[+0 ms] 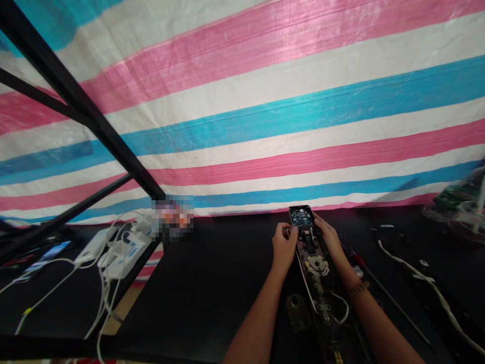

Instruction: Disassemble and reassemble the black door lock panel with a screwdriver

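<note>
A long dark device housing (317, 265) lies open on the black table, pointing away from me. At its far end sits a blue circuit board (302, 217). My left hand (285, 244) is at the left edge of the housing just below the board, thumb and fingers pinched on a thin white wire (288, 232). My right hand (328, 235) holds the right edge of the housing near the board. White wires run along the left side and loop across the lower part of the housing. A small dark cover piece (299, 312) lies left of the housing.
Right of the housing lie a long thin screwdriver (394, 301) and a whitish cable (428, 284). Clear plastic packaging (468, 210) stands at the far right. White power strips (127, 255) with cords and a phone (47, 260) are on the left. A striped sheet (265, 126) hangs behind.
</note>
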`<state>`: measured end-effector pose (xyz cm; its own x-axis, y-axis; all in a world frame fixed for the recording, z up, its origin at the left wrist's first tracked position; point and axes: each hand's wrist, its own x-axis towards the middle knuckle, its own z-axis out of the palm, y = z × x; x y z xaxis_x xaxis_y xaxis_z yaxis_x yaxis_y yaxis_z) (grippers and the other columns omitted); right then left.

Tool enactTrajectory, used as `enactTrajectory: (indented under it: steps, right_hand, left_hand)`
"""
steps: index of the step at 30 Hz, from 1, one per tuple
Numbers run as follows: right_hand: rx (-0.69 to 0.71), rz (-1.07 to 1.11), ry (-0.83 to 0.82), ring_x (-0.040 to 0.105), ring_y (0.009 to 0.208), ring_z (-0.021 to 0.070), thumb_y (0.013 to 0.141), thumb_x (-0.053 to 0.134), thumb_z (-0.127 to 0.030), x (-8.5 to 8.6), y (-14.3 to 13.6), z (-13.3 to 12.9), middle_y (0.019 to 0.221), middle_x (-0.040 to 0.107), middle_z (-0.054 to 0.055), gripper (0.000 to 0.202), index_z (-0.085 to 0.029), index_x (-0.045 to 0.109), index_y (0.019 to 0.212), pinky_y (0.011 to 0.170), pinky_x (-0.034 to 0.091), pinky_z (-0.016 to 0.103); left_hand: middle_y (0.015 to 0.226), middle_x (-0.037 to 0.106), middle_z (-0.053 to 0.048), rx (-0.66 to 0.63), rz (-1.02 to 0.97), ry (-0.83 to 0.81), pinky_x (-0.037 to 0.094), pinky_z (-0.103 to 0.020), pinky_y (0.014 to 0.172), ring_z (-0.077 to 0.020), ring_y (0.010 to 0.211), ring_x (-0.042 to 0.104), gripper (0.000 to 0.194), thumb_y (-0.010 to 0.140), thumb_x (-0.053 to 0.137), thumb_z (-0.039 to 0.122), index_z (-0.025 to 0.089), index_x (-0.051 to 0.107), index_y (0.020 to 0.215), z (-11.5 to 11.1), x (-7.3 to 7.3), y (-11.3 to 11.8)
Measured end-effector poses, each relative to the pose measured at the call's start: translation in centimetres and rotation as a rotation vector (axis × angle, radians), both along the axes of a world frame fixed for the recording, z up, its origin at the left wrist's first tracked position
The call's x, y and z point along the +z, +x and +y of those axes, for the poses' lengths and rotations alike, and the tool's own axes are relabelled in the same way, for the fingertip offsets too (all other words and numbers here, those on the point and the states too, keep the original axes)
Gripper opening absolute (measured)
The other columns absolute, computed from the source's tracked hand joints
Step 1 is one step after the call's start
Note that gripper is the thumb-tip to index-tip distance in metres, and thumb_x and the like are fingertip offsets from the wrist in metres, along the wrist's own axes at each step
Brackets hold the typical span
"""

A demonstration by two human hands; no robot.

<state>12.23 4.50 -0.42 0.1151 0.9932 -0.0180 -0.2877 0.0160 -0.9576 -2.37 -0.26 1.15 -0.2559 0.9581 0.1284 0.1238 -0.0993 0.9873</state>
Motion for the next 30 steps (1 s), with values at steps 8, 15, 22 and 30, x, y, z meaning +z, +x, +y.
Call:
enactTrajectory:
  steps: [8,15,22,30]
  right_hand:
    - [-0.016,-0.034,-0.039,0.065,0.119,0.0335,0.069,0.072,-0.048,-0.5,0.2,0.5,0.112,0.077,0.007,0.047,-0.019,0.079,0.106,0.103,0.052,0.044]
    - [-0.040,-0.072,-0.059,0.067,0.113,0.0351,0.065,0.075,-0.046,-1.3,0.4,1.3,0.104,0.078,0.010,0.044,-0.017,0.080,0.098,0.101,0.052,0.048]
    - [-0.053,-0.090,-0.071,0.068,0.111,0.0338,0.065,0.074,-0.044,-1.8,0.5,1.5,0.108,0.078,0.009,0.046,-0.017,0.080,0.101,0.099,0.052,0.046]
    - [-0.080,-0.094,-0.083,0.070,0.108,0.0332,0.067,0.072,-0.042,-1.5,0.3,0.9,0.110,0.077,0.011,0.052,-0.016,0.077,0.111,0.094,0.056,0.043]
  left_hand:
    - [0.074,0.063,0.001,0.008,0.024,-0.029,0.044,-0.025,0.063,-0.0153,0.069,0.061,0.020,0.088,0.060,0.040,0.020,0.057,0.090,0.2,-0.1,0.0]
    - [0.072,0.062,0.001,0.003,0.049,-0.050,0.043,-0.025,0.062,-0.0148,0.066,0.060,0.020,0.089,0.060,0.040,0.020,0.057,0.089,0.3,-0.2,-0.2]
    - [0.074,0.063,0.001,0.004,0.090,-0.050,0.043,-0.025,0.064,-0.0153,0.069,0.059,0.023,0.091,0.057,0.043,0.021,0.058,0.090,0.3,-0.4,-0.3]
    - [0.072,0.062,0.001,-0.011,0.116,-0.063,0.042,-0.025,0.063,-0.0154,0.067,0.059,0.024,0.091,0.056,0.045,0.021,0.059,0.090,0.4,-0.5,-0.4]
